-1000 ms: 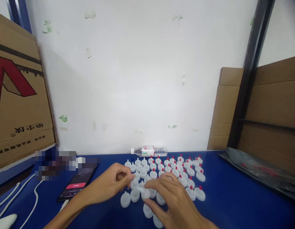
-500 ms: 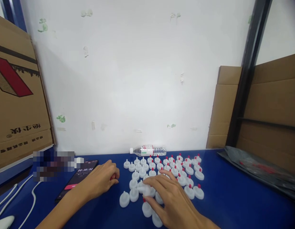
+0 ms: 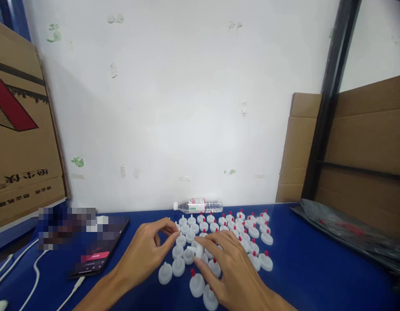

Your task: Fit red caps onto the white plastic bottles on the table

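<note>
Here the right hand (image 3: 234, 270) pinches a small white cap (image 3: 196, 251) between thumb and fingertips, holding it on its side just above the blue table (image 3: 316, 276), with its thin spout pointing left. The left hand (image 3: 144, 255) sits close beside it, thumb and forefinger pressed together near the spout; something tiny may be held there, but it is too small to tell what. The held cap hovers over the near edge of a cluster of caps (image 3: 226, 233) standing on the table. Most of the far ones carry red tips, while several near ones are plain white. One red-tipped cap (image 3: 196, 285) stands just below the right hand's fingers.

Behind the cluster, a water bottle (image 3: 198, 205) lies on its side against the white wall (image 3: 187, 108). To the left, a phone (image 3: 98, 255) lies flat with its screen lit, near white cables (image 3: 34, 276). A cardboard box (image 3: 21, 142) stands at far left, more cardboard (image 3: 365, 142) at right, with a dark plastic bag (image 3: 349, 233) lying beneath it.
</note>
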`<state>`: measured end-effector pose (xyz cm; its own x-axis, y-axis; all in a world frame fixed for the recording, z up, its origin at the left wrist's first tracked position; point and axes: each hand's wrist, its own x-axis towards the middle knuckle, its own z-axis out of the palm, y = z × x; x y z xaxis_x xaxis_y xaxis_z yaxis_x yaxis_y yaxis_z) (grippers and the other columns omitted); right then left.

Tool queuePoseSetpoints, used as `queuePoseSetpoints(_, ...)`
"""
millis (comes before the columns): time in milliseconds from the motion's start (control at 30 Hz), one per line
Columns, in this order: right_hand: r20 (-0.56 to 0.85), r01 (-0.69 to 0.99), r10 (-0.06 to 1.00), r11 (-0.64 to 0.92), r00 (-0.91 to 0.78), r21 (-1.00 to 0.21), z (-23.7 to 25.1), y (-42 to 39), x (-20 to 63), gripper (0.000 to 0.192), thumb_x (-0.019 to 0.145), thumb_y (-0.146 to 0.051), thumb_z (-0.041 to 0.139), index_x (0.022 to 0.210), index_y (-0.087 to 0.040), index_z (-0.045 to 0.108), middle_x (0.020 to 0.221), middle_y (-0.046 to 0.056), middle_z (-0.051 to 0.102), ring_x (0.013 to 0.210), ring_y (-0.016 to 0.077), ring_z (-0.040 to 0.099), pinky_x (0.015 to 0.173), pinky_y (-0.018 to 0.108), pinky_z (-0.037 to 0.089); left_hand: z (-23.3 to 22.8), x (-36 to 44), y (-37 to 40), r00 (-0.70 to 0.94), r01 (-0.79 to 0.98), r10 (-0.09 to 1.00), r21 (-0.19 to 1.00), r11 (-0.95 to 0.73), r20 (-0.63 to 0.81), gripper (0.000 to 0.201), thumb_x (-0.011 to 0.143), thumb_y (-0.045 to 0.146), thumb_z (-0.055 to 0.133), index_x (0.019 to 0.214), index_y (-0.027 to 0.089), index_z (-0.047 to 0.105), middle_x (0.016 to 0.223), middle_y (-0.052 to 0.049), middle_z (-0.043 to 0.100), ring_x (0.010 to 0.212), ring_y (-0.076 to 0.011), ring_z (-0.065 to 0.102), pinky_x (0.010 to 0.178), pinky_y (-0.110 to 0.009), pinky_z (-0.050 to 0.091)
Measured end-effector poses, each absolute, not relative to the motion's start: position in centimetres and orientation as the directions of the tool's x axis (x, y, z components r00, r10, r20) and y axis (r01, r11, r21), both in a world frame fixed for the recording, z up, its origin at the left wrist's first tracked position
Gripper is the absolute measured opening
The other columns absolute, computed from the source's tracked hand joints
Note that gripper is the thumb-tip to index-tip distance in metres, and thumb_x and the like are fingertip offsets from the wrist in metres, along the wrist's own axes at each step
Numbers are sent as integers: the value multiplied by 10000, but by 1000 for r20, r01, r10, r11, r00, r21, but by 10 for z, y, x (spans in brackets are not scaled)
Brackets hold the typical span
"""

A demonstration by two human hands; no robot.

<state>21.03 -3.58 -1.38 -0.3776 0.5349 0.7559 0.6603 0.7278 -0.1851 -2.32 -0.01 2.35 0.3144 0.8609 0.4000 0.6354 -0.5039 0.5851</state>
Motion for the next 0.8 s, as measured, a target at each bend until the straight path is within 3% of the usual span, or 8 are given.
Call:
queuePoseSetpoints(133,744,648,551,732,-379,-211,-15,-34,211,332,965,-207,613,1297,-215,626,1094,96,725,968,286,676,939,534,502,12,-11,-6,377,351,872,822,-448,313,292,929,473,643,901,188,701,813,-18,719,738,-166,641,619,-232,473)
queuePoseSetpoints(267,744,630,541,748,-394,-211,-17,-32,212,363,968,-188,614,1329,-224,596,1145,79,732,996,278,688,990,554,479,8,-6,-4,378,189,896,928,-320,232,352,850,503,740,884,156,696,768,-26,718,667,-146,621,560,-216,472)
queuePoseSetpoints(533,822,587,399,804,-406,-100,-16,-31,214,344,997,-192,565,1340,-179,581,1138,103,751,1012,251,718,987,475,549,5,-6,0,417,91,893,970,-225,168,457,807,533,777,999,120,736,845,-103,783,689,-179,680,526,-223,481)
queuePoseSetpoints(700,850,573,344,817,-398,-63,-20,-30,213,360,1007,-210,557,1364,-165,573,1153,109,760,1066,266,717,997,444,572,4,-1,-3,391,140,906,963,-230,159,487,749,581,794,897,119,758,751,-69,760,538,-131,598,473,-220,448)
queuePoseSetpoints(800,851,530,333,845,-406,-77,-21,-31,212,356,1023,-208,532,1377,-173,557,1152,99,762,1064,249,716,1016,429,565,1,4,-6,426,155,885,948,-278,189,551,814,668,687,771,121,727,636,-41,701,499,-118,556,471,-214,431)
